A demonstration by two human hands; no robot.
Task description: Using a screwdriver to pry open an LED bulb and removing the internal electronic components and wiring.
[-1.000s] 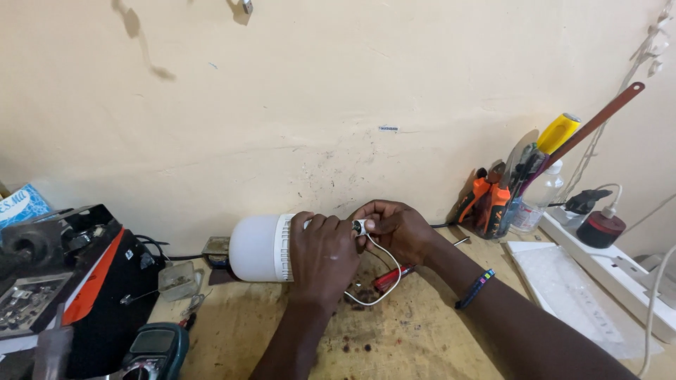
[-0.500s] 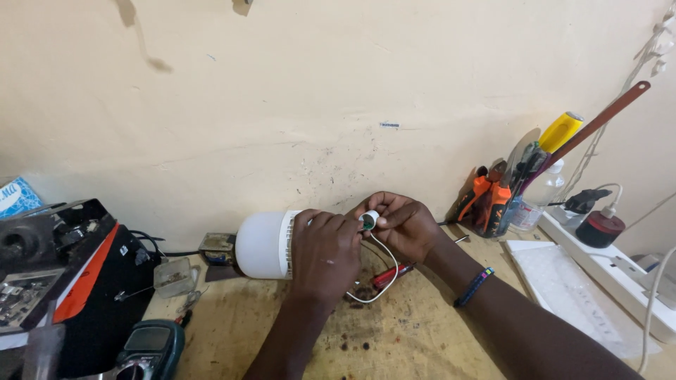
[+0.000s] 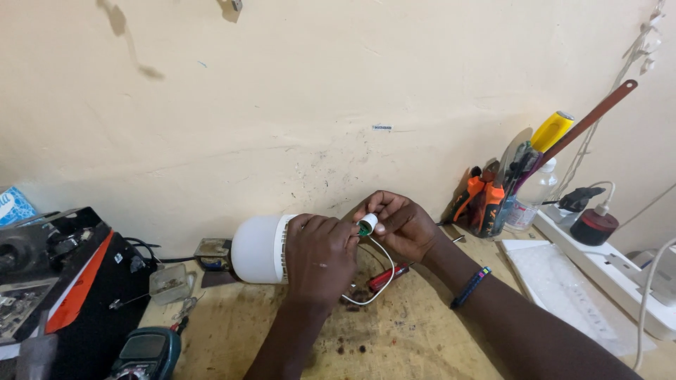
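A person works on a large white lamp bulb at a cluttered tabletop, seen from a camera worn on the head. The left hand wraps around the bulb's neck, its grip closed firmly on the body so the round end points left, just above the wood. The right hand pinches a small white cap between thumb and fingers, its grip closed on that piece right at the bulb's base end; a spot of green shows under the cap. A thin white wire loops down from the two hands toward the tabletop, and a red screwdriver lies just beneath it.

The work appears to be at the stage of fitting or freeing the cap at the bulb's base, with the wire attached. The next move seems to call for a steady hold on the bulb and a careful turn or press of the cap, keeping the wire free of strain.

To the right, a holder of tools stands against the wall beside a white power strip. At left sit a black case and a meter.
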